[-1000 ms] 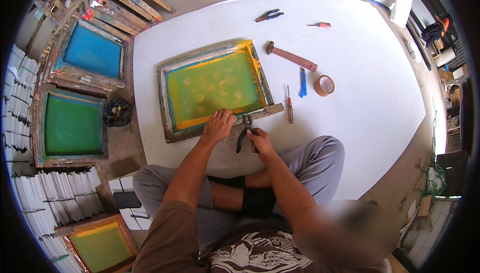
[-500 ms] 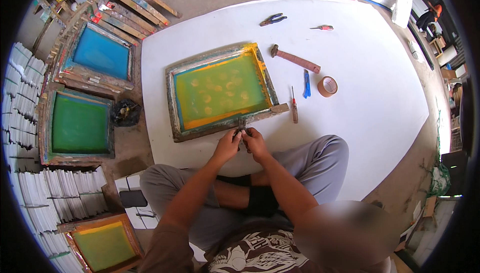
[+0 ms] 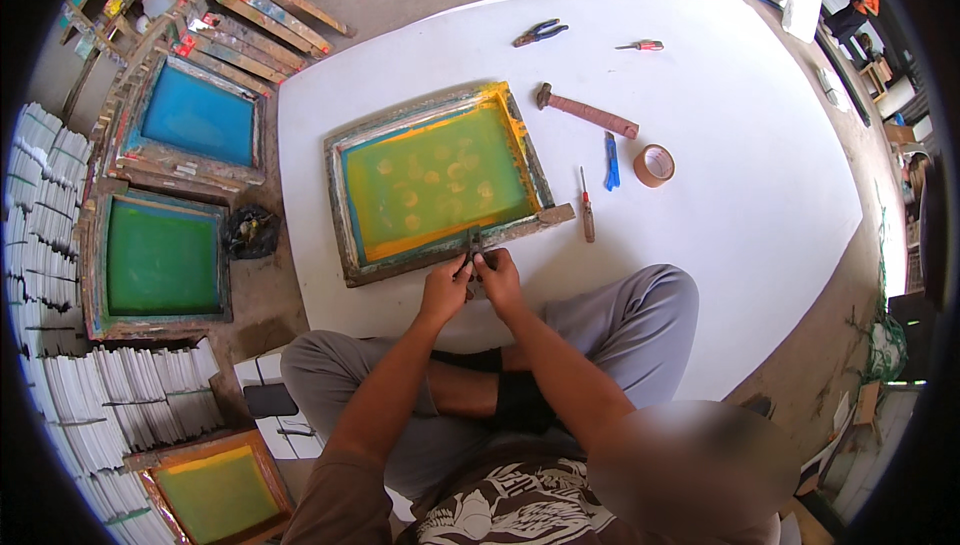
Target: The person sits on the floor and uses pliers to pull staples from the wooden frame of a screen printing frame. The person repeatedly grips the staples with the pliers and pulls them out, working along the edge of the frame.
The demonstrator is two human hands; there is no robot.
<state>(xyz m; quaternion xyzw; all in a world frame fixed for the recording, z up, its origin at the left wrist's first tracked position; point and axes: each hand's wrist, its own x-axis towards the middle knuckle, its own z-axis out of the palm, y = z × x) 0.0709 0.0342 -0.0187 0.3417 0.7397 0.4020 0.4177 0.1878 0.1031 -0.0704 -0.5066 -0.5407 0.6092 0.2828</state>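
Pliers (image 3: 471,248) are clenched jointly by the left hand (image 3: 446,288) and right hand (image 3: 499,280), tip touching the near wooden edge of the yellow-green screen frame (image 3: 440,183) on the white sheet (image 3: 740,145).

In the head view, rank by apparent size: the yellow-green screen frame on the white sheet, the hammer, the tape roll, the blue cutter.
1. Screen frame, by far the largest.
2. Hammer.
3 and 4. Tape roll and blue cutter: the cutter is longer, the roll wider, so too alike to rank.
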